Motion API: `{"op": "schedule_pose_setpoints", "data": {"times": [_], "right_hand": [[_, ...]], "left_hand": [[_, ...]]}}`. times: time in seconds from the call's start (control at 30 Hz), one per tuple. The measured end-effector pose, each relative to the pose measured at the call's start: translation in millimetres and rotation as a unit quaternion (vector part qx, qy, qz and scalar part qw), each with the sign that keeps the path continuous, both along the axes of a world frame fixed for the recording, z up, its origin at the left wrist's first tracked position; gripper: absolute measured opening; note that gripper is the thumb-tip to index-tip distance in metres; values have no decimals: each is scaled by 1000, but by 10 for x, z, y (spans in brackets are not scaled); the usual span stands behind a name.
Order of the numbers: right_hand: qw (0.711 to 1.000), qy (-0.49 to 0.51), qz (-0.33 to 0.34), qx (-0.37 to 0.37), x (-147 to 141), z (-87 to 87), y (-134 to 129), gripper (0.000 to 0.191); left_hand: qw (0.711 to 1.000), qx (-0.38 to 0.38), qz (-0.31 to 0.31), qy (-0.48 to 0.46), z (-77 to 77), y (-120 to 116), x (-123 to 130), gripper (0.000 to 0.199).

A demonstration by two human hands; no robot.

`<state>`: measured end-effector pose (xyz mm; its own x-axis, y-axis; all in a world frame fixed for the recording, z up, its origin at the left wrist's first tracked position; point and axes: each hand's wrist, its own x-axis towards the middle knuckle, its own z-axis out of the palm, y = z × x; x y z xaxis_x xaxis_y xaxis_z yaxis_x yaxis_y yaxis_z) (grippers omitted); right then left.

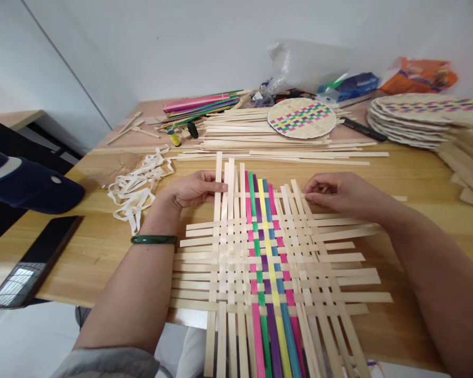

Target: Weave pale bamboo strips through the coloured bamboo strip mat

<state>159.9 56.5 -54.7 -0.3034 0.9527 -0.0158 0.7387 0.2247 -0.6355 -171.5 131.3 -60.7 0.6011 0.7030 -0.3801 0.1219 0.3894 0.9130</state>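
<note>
While the woven mat (pixel 266 262) lay on the counter (pixel 410 173) between 2 hands, the left hand (pixel 199 188) closed narrowly at pale lengthwise strips (pixel 230 170), and the right hand's (pixel 335 189) grip pinched the cross strip (pixel 237 195), which ran leftward across them.

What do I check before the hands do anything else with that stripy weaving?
1. Right hand gripping the top cross strip: ok, it appears pinched.
2. Left hand at the weaving's other side: ok, thumb by the pale lengthwise strips.
3. Top cross strip snug against the next row: not ok, a gap shows.
4. Coloured strips side by side: ok.
5. Top strip's whole over-and-under: cannot tell, fingers hide some.
</note>
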Motion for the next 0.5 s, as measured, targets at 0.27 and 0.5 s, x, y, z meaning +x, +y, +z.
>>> {"op": "schedule_pose_setpoints", "data": {"times": [0.27,0.5], "right_hand": [[1000,10,14,-11,-82,-13,-22,26],[1000,13,6,-20,-84,-8,-14,31]], "left_hand": [[1000,-13,7,8,15,-5,16,29],[997,-6,16,78,100,21,-121,22]]}}
